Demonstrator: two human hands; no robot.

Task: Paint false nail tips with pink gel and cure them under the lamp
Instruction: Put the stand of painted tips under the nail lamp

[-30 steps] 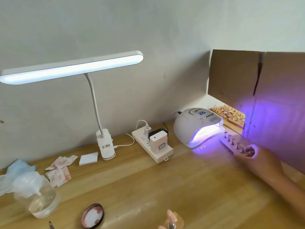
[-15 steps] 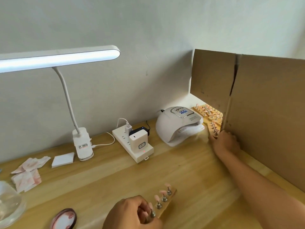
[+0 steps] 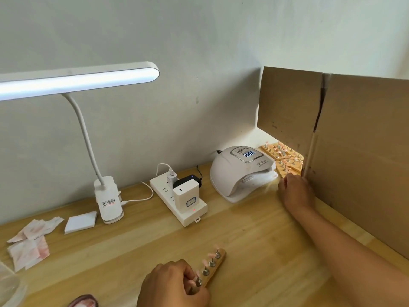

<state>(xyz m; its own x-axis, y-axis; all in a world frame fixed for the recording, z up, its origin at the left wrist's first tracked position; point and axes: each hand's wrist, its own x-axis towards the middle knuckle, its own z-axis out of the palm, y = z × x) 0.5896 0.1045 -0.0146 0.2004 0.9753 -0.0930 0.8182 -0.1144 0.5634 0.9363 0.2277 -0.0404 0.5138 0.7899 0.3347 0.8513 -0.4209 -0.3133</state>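
Observation:
My left hand point(image 3: 170, 284) grips the near end of a wooden strip point(image 3: 218, 263) that lies on the desk at the bottom centre. The strip carries several metal pegs topped with pink nail tips. The white curing lamp point(image 3: 239, 173) sits at the back right with its display lit and no purple glow. Behind and right of it lie several more wooden strips of pink tips point(image 3: 282, 157). My right hand point(image 3: 295, 192) reaches to the front strip of that group, fingers curled at its near end, close against the cardboard.
A cardboard screen point(image 3: 358, 156) walls off the right side. A lit desk lamp point(image 3: 79, 82) on a clamp base, a power strip point(image 3: 179, 203) with chargers, a white pad point(image 3: 80, 222) and stained wipes point(image 3: 28, 242) are to the left. A glass jar point(image 3: 6, 286) and a pink pot point(image 3: 84, 303) sit at the bottom left.
The curing lamp's purple light has gone out. My right hand carried a strip from the lamp mouth back to the group by the cardboard. My left hand brought another strip into view.

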